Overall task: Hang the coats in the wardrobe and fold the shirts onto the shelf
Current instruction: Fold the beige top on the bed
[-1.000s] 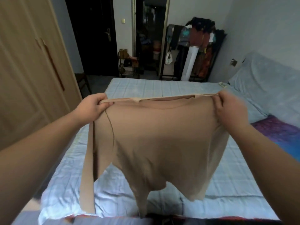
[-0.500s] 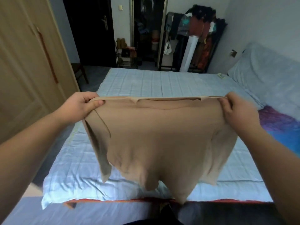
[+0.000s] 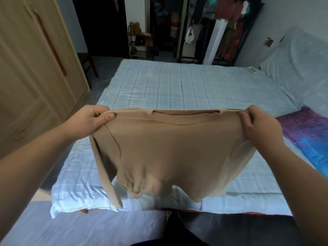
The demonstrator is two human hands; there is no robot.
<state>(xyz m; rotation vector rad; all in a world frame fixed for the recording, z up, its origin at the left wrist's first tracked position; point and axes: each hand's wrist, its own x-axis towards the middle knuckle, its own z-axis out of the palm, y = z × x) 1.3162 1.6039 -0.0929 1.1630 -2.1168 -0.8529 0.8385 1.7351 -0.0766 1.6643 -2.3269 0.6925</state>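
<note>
A tan shirt (image 3: 170, 150) hangs spread out in the air over the near end of the bed (image 3: 177, 89). My left hand (image 3: 92, 119) grips its left shoulder and my right hand (image 3: 259, 126) grips its right shoulder, stretching the top edge taut. The neckline shows along that edge. The sleeves and hem dangle loose, with their lowest parts close to the sheet. The wooden wardrobe (image 3: 32, 71) stands at the left with its doors closed.
A pale blue checked sheet covers the bed. A purple and blue blanket (image 3: 308, 139) lies at its right side, with a grey pillow (image 3: 298, 68) behind. A clothes rack (image 3: 229, 27), a shoe shelf (image 3: 140, 41) and a dark doorway are beyond the bed.
Both hands have lowered the shirt toward the bed. The hanging sleeves and hem have swung and bunched closer to the sheet. The view has tilted further down.
</note>
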